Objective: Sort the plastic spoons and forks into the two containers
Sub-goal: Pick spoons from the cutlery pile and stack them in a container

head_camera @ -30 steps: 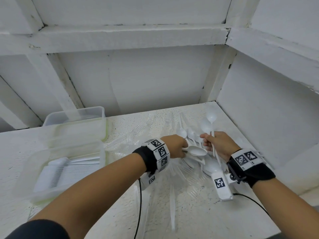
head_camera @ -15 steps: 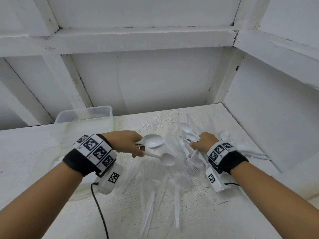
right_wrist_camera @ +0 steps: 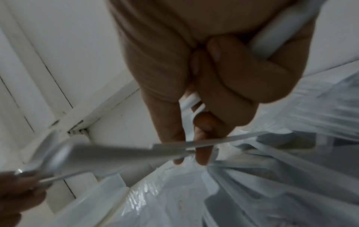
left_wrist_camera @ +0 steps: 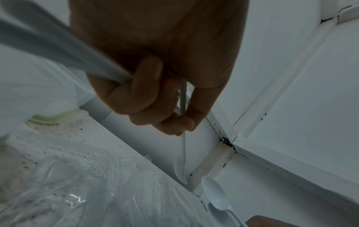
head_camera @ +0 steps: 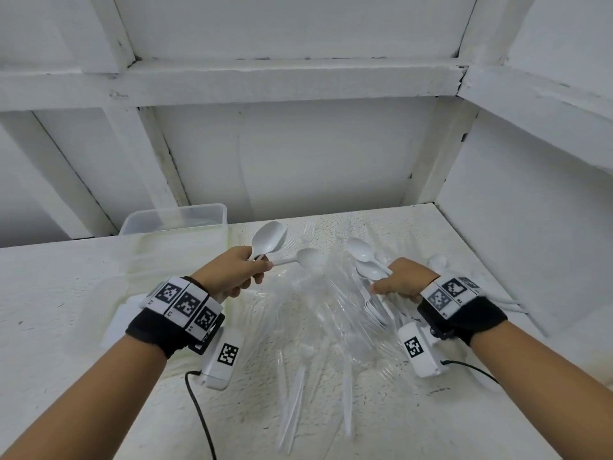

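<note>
Head cam: left hand (head_camera: 232, 273) and right hand (head_camera: 406, 282) each grip loose white spoons (head_camera: 268, 240) w/ fanned handles, so imo one could slip before reaching the container (head_camera: 175, 217).

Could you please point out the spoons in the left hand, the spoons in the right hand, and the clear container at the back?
Left hand's spoons (head_camera: 268, 241), head view, on the upper bowl.
Right hand's spoons (head_camera: 362, 250), head view, on the top bowl.
Clear container (head_camera: 172, 218), head view, on its near wall.
</note>
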Motion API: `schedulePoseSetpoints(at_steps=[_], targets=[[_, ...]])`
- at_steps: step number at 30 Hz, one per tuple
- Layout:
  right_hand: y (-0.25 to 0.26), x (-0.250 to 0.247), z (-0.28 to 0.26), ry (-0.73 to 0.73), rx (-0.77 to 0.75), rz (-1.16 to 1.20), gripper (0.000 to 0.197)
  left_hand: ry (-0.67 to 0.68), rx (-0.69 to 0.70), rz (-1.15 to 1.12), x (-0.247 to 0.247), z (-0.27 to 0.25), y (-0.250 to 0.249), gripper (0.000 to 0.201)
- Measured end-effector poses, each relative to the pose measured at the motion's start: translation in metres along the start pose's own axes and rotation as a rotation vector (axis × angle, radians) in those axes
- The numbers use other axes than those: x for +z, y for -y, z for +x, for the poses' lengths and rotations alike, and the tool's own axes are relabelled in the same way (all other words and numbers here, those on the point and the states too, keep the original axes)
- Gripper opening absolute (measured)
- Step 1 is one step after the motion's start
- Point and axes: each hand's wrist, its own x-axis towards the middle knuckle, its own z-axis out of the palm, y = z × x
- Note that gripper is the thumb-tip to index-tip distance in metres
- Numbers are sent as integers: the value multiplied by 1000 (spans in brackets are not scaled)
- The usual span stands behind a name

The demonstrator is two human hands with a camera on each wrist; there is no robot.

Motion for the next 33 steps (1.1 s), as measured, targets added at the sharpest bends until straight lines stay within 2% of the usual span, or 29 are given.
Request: schedulePoseSetpoints(at_steps=[3, 7, 14, 19, 21, 25, 27, 30, 33], targets=[[1, 1, -9, 45, 28, 76, 24, -9, -10, -35, 0, 0, 3, 14], [1, 7, -13, 83, 44, 351, 25, -29, -15, -98, 1, 2, 7, 10], [33, 27, -28, -84, -176, 769, 5, -12, 25, -287, 13, -1, 7, 11], [63, 38, -24, -160, -181, 962, 9, 46, 93, -361, 23, -6, 6, 12], [73, 42, -23, -172, -179, 1046, 19, 84, 110, -375, 25, -9, 7, 12], [87, 47, -22, -217, -218, 1017, 20, 114, 111, -355, 28, -15, 11, 19], [90, 46, -22, -236, -254, 952, 19, 76, 88, -355, 28, -15, 12, 28], [89, 42, -25, -235, -318, 836, 19, -5, 52, -372, 24, -14, 16, 29], [89, 38, -30, -153, -427, 730, 17, -57, 74, -335, 22, -15, 19, 26]])
